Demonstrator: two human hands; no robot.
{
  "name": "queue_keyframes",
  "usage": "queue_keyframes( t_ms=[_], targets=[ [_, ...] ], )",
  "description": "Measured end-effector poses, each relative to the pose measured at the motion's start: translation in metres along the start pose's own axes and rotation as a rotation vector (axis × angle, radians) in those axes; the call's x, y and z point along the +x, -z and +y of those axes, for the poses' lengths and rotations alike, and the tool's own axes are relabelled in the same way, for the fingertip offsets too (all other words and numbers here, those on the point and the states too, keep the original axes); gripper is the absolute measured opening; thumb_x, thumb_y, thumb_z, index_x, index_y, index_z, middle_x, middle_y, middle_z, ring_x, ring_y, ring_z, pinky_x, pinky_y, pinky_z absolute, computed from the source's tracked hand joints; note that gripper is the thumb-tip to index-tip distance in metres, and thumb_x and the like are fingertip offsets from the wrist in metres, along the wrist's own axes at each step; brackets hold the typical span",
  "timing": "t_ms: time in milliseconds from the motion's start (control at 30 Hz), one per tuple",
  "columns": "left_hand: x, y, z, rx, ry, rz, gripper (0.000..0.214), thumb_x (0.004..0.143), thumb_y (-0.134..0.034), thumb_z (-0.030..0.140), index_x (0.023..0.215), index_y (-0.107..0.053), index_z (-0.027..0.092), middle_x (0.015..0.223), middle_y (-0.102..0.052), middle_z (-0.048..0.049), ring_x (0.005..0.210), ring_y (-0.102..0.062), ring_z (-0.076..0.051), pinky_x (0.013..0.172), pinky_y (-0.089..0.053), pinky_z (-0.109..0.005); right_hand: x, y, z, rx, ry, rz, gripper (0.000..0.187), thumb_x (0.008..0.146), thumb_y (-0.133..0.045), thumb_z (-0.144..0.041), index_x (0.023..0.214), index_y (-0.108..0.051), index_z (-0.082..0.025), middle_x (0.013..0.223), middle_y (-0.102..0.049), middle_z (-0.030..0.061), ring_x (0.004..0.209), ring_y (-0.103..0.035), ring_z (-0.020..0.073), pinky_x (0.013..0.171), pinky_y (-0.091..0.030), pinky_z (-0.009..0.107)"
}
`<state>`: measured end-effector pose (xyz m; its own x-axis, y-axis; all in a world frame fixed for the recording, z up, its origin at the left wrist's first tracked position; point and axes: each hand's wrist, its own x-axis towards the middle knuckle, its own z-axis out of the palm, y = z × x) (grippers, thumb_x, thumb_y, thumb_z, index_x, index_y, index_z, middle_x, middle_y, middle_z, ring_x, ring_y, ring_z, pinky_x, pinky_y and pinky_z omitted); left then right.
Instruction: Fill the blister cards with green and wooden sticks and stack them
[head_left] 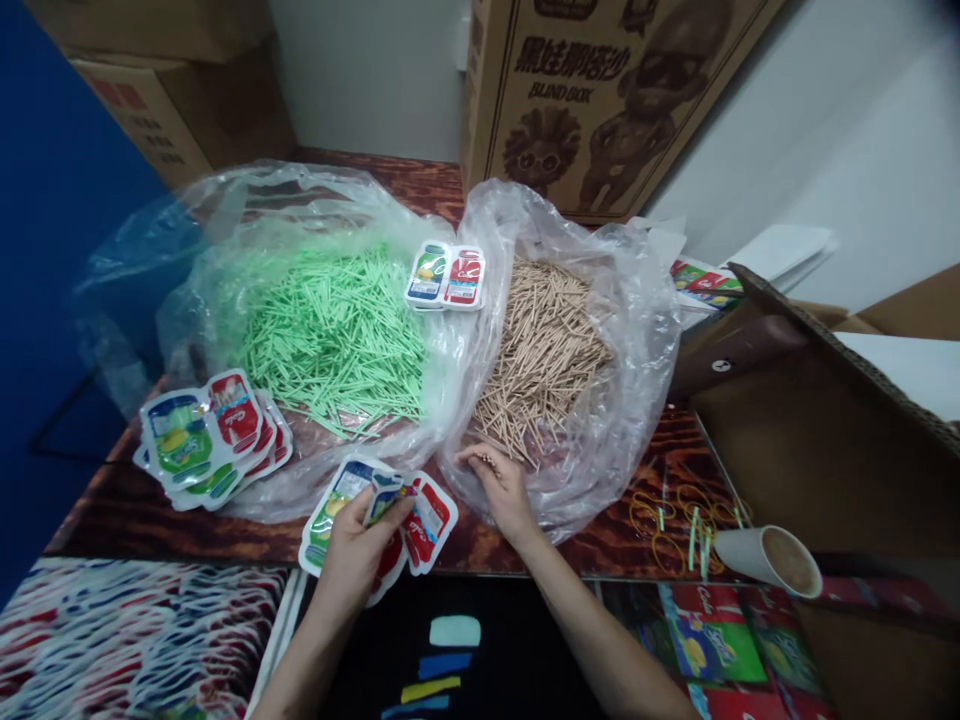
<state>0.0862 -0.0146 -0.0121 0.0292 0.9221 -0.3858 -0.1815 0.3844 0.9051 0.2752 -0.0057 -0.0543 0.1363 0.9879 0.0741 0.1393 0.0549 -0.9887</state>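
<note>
In my left hand (358, 535), fingers closed, are printed twin-pouch packets (429, 525), green on one side and red cola on the other; a small blue fold stands up by the thumb. My right hand (504, 492) is at the near edge of the bag of brown sticks (544, 345), fingers curled round several brown sticks whose ends show at the fingertips. Left of it lies a heap of green sticks (337, 335) in a clear plastic bag (217, 250). One flat stack of packets (446, 275) rests between the heaps, and another pile of packets (214, 440) lies at the left.
A paper cup (769, 560) lies on its side at the right, near yellow rubber bands (667, 535) and loose green sticks. An open cardboard box (810, 440) stands beyond. A large printed carton (600, 110) is at the back. Many filled packets (142, 640) lie below left.
</note>
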Motion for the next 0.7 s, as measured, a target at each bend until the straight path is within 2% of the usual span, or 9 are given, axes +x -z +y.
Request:
queue_keyframes(
  t_ms=[233,400,533,700],
  targets=[
    [0.007,0.005,-0.005,0.031,-0.038,-0.009,0.02,0.068,-0.077,0.031,0.074,-0.066,0.016,0.067,-0.067,0.0019,0.062,-0.059,-0.013,0.062,-0.048,-0.022,0.0,0.0,-0.004,-0.02,0.005,0.004,0.02,0.091,-0.05,-0.031,0.085,-0.066,-0.02,0.084,-0.068,0.0047,0.083,-0.064,0.0189,0.077,-0.048,0.03],
    [0.01,0.007,-0.009,-0.012,-0.028,0.069,0.026,0.066,-0.078,0.033,0.08,-0.067,0.014,0.071,-0.07,-0.0005,0.063,-0.063,-0.015,0.063,-0.05,-0.025,0.0,0.0,-0.003,-0.018,0.007,0.015,0.019,0.09,-0.051,-0.029,0.085,-0.066,-0.019,0.083,-0.068,0.0049,0.082,-0.064,0.0184,0.076,-0.048,0.029],
    [0.009,0.004,-0.003,-0.065,0.005,0.119,0.033,0.065,-0.078,0.038,0.086,-0.069,0.014,0.081,-0.073,-0.0028,0.074,-0.068,-0.019,0.073,-0.053,-0.03,0.0,0.0,-0.004,-0.023,0.008,0.021,0.018,0.09,-0.051,-0.027,0.084,-0.066,-0.019,0.082,-0.068,0.0046,0.081,-0.064,0.018,0.076,-0.048,0.029],
    [0.013,0.01,-0.006,-0.025,0.01,0.044,0.035,0.069,-0.075,0.039,0.091,-0.07,0.014,0.09,-0.074,-0.0053,0.083,-0.068,-0.022,0.08,-0.053,-0.032,0.0,0.0,-0.005,-0.026,0.005,0.016,0.018,0.09,-0.05,-0.028,0.084,-0.065,-0.019,0.081,-0.068,0.0037,0.08,-0.064,0.0179,0.075,-0.048,0.029]
  ],
)
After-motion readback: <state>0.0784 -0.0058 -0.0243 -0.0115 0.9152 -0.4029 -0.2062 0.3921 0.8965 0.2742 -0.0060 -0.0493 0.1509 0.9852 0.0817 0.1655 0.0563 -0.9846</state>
